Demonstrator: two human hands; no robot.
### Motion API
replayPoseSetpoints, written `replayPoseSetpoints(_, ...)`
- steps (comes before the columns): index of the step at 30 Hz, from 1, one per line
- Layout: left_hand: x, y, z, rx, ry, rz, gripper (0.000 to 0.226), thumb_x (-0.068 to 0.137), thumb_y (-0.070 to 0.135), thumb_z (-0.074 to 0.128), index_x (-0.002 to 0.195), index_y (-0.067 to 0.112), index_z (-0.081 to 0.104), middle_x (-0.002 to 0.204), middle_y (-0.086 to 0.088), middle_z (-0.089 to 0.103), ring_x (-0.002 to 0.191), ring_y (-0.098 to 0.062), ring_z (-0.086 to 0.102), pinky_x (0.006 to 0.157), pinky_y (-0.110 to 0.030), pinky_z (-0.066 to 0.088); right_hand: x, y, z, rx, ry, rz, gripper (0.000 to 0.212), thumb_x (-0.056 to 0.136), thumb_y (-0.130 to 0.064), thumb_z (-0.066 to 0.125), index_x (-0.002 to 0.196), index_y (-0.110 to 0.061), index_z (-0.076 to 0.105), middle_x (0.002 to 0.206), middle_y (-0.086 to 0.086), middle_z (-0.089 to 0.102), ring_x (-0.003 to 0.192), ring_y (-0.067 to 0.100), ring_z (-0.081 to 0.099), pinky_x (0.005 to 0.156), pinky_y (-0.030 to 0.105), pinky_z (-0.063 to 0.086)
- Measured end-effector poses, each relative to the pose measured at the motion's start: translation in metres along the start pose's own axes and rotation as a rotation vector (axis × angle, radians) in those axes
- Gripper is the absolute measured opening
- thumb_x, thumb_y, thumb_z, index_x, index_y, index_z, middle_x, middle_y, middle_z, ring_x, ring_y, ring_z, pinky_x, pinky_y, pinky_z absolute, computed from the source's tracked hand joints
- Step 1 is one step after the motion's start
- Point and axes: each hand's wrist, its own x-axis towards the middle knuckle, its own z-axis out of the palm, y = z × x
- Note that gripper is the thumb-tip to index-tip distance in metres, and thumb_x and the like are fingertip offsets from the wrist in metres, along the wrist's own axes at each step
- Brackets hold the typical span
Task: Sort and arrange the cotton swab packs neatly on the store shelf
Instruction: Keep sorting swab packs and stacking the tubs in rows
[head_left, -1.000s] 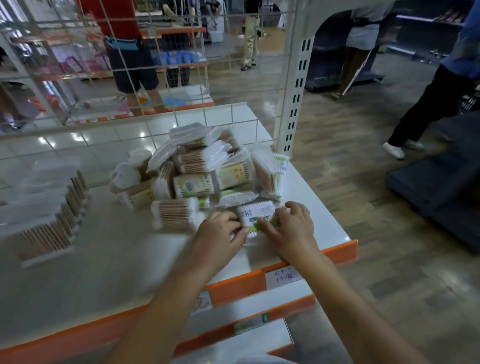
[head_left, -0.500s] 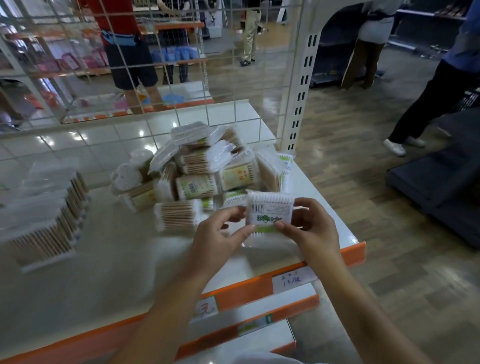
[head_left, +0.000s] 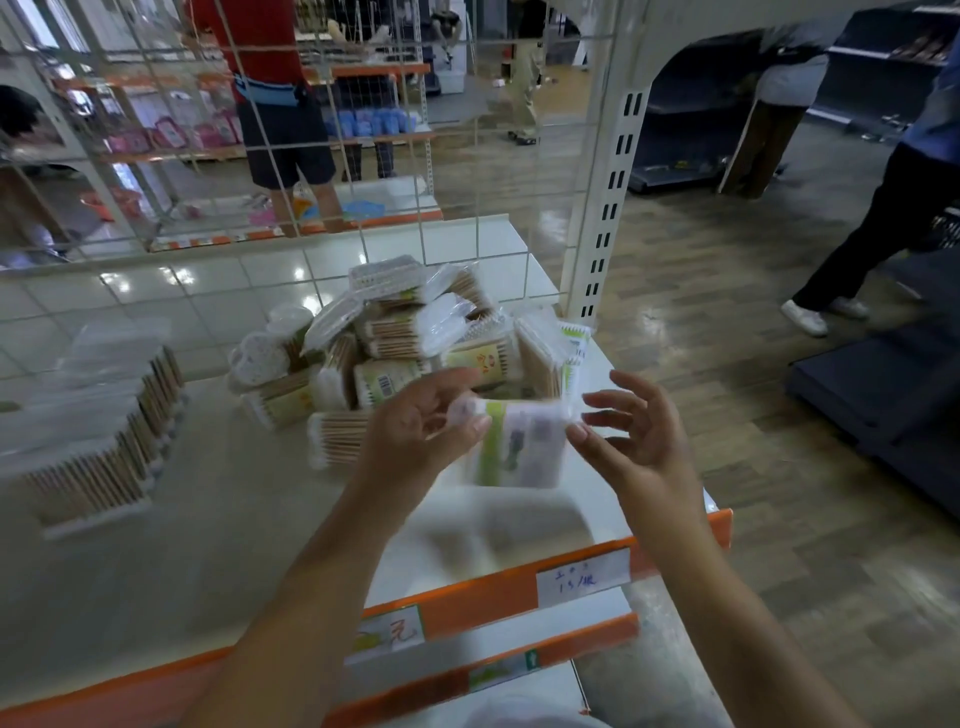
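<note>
1. Holding a single cotton swab pack (head_left: 514, 447) above the shelf (head_left: 208, 530), the left hand (head_left: 415, 436) pinches the pack's left edge between thumb and curled fingers; the pack is motion-blurred, so its exact tilt cannot be told.
2. Right hand (head_left: 634, 441): fingers spread and relaxed, thumb tip touching or just beside the pack's right edge at 3 o'clock; it grips nothing firmly.
3. Unsorted heap of packs (head_left: 405, 338): at 12 o'clock from the hands, against the wire mesh back (head_left: 363, 156).
4. Ordered row of packs (head_left: 98, 457): at 9 o'clock, standing on edge, well apart from the heap.
5. Step in hand, as judged: turning the pack to read its face and choose its group.
6. Doing it well: steady the pack with both hands before moving it, match its label direction to the ordered row, set it on edge touching its neighbour, and avoid brushing the heap, which looks loosely stacked and could slide toward the orange front rail (head_left: 519, 592).
</note>
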Motion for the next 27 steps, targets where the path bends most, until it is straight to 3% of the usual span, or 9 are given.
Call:
replayPoseSetpoints(5,0.005,0.015,-0.005,0.114,-0.131,0.043,0.035,0.058,0.038,0.068,0.091,0.048,0.068,0.082,0.010,0.066,0.080,-0.009,0.062,0.077,-0.029,0.054,-0.003,-0.006,-0.001,-0.143,-0.217,-0.064,0.035,0.069,-0.046,0.070,0.101,-0.034,0.063,0.095,-0.008,0.067,0.088,0.009,0.063,0.077,0.029,0.052)
replayPoseSetpoints(8,0.003,0.020,-0.002,0.228,-0.222,0.079,0.035,0.061,0.041,0.068,0.094,0.050,0.066,0.094,0.003,0.069,0.089,-0.017,0.065,0.083,-0.035,0.053,-0.006,-0.007,0.008,-0.249,-0.353,-0.052,0.038,0.070,-0.040,0.078,0.104,-0.034,0.063,0.093,-0.010,0.067,0.084,0.004,0.061,0.072,0.023,0.048)
replayPoseSetpoints(11,0.001,0.020,0.000,0.259,-0.212,0.088,0.036,0.061,0.043,0.068,0.096,0.051,0.065,0.093,0.004,0.069,0.090,-0.015,0.065,0.085,-0.034,0.051,-0.006,-0.004,0.014,-0.231,-0.434,-0.067,0.030,0.074,-0.025,0.073,0.102,-0.031,0.064,0.095,-0.003,0.069,0.087,0.012,0.062,0.074,0.025,0.049)
replayPoseSetpoints(13,-0.001,0.017,-0.002,0.267,-0.192,0.074,0.036,0.060,0.045,0.068,0.096,0.052,0.064,0.091,0.008,0.068,0.088,-0.011,0.064,0.084,-0.030,0.051,-0.008,-0.002,0.015,-0.176,-0.441,-0.052,0.027,0.076,-0.016,0.070,0.101,-0.024,0.066,0.092,-0.004,0.069,0.087,0.014,0.063,0.073,0.025,0.051)
replayPoseSetpoints(17,-0.006,0.012,-0.006,0.142,-0.082,-0.039,0.040,0.056,0.038,0.074,0.094,0.046,0.066,0.093,0.008,0.067,0.092,-0.009,0.063,0.073,-0.019,0.052,-0.009,-0.002,0.016,-0.037,-0.376,0.023,0.025,0.072,-0.017,0.077,0.095,-0.015,0.067,0.087,0.014,0.068,0.083,0.033,0.063,0.072,0.044,0.053)
replayPoseSetpoints(21,-0.016,0.005,-0.005,-0.104,-0.064,-0.143,0.046,0.055,0.029,0.074,0.099,0.022,0.063,0.094,-0.010,0.068,0.089,-0.025,0.063,0.073,-0.029,0.054,-0.008,-0.008,0.018,0.214,-0.285,0.119,0.027,0.067,-0.010,0.068,0.092,-0.003,0.062,0.079,0.002,0.071,0.077,0.013,0.068,0.064,0.021,0.053)
replayPoseSetpoints(24,-0.024,-0.001,-0.004,-0.187,-0.093,-0.196,0.038,0.056,0.031,0.073,0.093,0.021,0.070,0.097,-0.013,0.069,0.091,-0.027,0.063,0.079,-0.037,0.053,-0.011,-0.011,0.021,0.279,-0.242,0.139,0.026,0.067,-0.008,0.067,0.092,-0.002,0.062,0.079,0.003,0.071,0.077,0.013,0.068,0.061,0.019,0.051)
replayPoseSetpoints(27,-0.029,-0.001,-0.003,-0.197,-0.087,-0.208,0.032,0.060,0.022,0.073,0.092,0.019,0.070,0.096,-0.007,0.072,0.089,-0.022,0.067,0.077,-0.033,0.054,-0.015,-0.013,0.028,0.307,-0.220,0.122,0.029,0.066,-0.010,0.067,0.095,-0.007,0.062,0.082,0.004,0.072,0.080,0.015,0.068,0.063,0.021,0.053)
